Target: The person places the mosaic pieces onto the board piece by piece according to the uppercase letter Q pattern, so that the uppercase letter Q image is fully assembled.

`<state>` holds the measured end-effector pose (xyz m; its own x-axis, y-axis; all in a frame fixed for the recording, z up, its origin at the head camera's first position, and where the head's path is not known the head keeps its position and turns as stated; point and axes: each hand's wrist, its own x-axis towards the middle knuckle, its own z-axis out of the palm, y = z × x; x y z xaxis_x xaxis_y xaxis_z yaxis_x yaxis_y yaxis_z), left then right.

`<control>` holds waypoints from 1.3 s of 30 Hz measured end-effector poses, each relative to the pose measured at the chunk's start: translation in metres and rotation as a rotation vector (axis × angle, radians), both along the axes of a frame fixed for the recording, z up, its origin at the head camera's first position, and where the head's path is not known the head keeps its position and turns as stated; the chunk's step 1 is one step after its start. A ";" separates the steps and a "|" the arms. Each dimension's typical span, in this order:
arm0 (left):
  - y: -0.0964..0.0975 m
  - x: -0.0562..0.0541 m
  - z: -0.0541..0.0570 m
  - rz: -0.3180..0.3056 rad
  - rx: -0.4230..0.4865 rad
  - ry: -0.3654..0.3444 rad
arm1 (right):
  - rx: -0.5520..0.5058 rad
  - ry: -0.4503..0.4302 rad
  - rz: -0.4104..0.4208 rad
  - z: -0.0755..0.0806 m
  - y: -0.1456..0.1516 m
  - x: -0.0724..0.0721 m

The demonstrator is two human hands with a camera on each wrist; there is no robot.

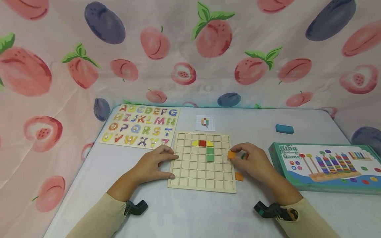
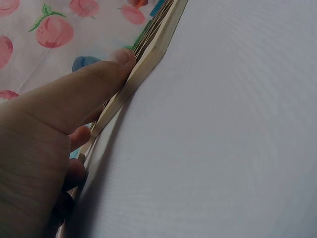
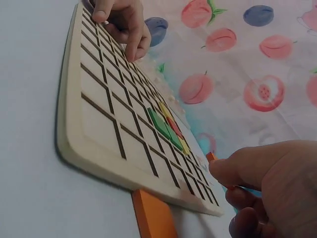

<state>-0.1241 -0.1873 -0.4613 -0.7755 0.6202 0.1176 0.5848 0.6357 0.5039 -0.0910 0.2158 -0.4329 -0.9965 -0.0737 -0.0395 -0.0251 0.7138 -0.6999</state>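
A wooden grid board (image 1: 196, 172) lies flat in front of me. On it are a red square tile (image 1: 202, 143), a yellow piece (image 1: 195, 143) on either side of it, and two green square tiles (image 1: 210, 154) in a column below right. My left hand (image 1: 151, 165) rests at the board's left edge, thumb and fingertips touching the rim. Thumb and finger of my right hand (image 1: 251, 162) pinch an orange tile (image 1: 231, 154) over the right edge. Partly hidden behind those fingers is a small green piece (image 1: 244, 156). Another orange tile (image 3: 153, 215) lies against the board's right side.
Behind the board lies a white card (image 1: 205, 123) with a coloured letter pattern. An alphabet board (image 1: 140, 127) sits at the back left. At the right are a Ring Challenge Game box (image 1: 327, 168) and, farther back, a teal block (image 1: 284, 129). Fruit-print cloth (image 1: 184, 49) hangs behind.
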 end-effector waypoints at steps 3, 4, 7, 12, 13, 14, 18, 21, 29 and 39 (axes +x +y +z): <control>0.000 0.000 0.001 -0.001 -0.004 0.000 | -0.048 -0.029 0.007 0.002 -0.007 -0.005; 0.001 -0.001 0.001 0.001 -0.007 -0.002 | -0.066 -0.037 0.011 0.002 -0.010 -0.007; 0.001 -0.001 0.001 0.003 -0.013 -0.013 | -0.109 -0.053 0.026 0.002 -0.020 -0.014; 0.002 -0.001 0.001 0.010 -0.028 -0.036 | -0.153 -0.050 0.065 0.000 -0.041 -0.025; 0.001 -0.001 0.001 0.012 -0.029 -0.041 | -0.161 -0.050 0.074 0.000 -0.046 -0.027; 0.001 -0.001 0.001 0.016 -0.032 -0.045 | -0.164 -0.050 0.082 0.000 -0.051 -0.029; 0.001 0.000 0.000 0.021 -0.032 -0.049 | -0.166 -0.035 0.102 0.000 -0.070 -0.037; 0.002 -0.001 0.000 0.014 -0.030 -0.046 | -0.152 -0.010 0.108 -0.002 -0.080 -0.042; 0.002 -0.001 0.000 0.017 -0.022 -0.035 | -0.122 0.048 0.133 -0.012 -0.099 -0.051; 0.002 0.000 0.002 0.011 -0.011 -0.030 | 0.013 0.071 0.115 -0.018 -0.110 -0.050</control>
